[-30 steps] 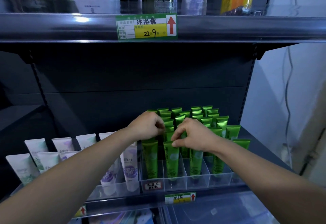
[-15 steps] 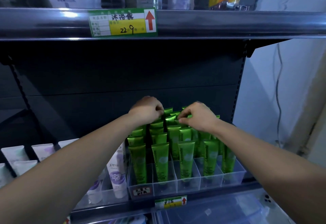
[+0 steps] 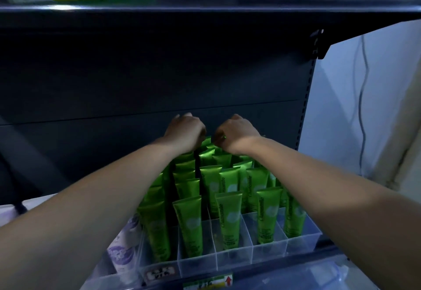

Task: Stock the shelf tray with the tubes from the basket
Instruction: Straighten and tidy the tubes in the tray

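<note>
- Your left hand (image 3: pixel 185 133) curls over the back-row green tubes (image 3: pixel 230 216); I can't tell whether it grips anything.
- Your right hand (image 3: pixel 235 134) pinches a tube top there.
- The clear tray (image 3: pixel 268 255) is packed, with the back panel (image 3: pixel 159 73) just behind your knuckles.

My left arm (image 3: pixel 91 198) comes in from 8 o'clock and my right arm (image 3: pixel 330 189) from 4 o'clock. Both are bare and stretched far out. My hands are close together near the middle, not touching. My left hand (image 3: pixel 185 133) is at 9 o'clock from my right hand (image 3: pixel 237 135). Both show their backs, fingers curled down. My right hand pinches the top of a green tube (image 3: pixel 224 139). I cannot tell if my left fingers hold anything.
</note>
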### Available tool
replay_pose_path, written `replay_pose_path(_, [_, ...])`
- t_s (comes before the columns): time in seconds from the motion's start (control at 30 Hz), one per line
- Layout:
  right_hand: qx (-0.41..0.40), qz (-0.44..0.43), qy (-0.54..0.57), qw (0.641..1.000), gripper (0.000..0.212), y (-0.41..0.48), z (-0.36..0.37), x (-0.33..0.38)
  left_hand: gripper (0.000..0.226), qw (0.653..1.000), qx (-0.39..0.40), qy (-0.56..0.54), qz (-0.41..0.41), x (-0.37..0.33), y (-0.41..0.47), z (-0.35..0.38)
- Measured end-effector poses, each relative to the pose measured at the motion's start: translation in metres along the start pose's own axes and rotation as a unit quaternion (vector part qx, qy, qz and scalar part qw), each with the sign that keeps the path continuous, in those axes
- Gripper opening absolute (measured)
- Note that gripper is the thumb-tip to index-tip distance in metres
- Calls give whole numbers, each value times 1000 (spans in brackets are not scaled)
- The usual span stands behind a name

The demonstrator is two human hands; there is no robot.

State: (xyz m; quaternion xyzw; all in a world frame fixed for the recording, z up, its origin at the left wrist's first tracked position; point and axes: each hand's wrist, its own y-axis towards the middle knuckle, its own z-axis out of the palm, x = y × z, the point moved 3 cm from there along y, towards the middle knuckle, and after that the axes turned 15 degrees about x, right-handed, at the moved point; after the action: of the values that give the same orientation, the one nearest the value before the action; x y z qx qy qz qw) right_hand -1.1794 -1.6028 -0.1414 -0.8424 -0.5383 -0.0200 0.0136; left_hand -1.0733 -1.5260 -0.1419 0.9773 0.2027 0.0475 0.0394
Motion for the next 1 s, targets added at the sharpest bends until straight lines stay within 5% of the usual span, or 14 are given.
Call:
replay_pose_path(0.5, [-18, -33, -18, 999, 25, 27, 10, -8, 13, 995, 32, -56, -70, 9, 23, 9])
replay_pose_path(1.0, [-31, -42, 4, 999, 24, 35, 14, 0, 10, 997, 11, -67, -32, 9, 29, 11])
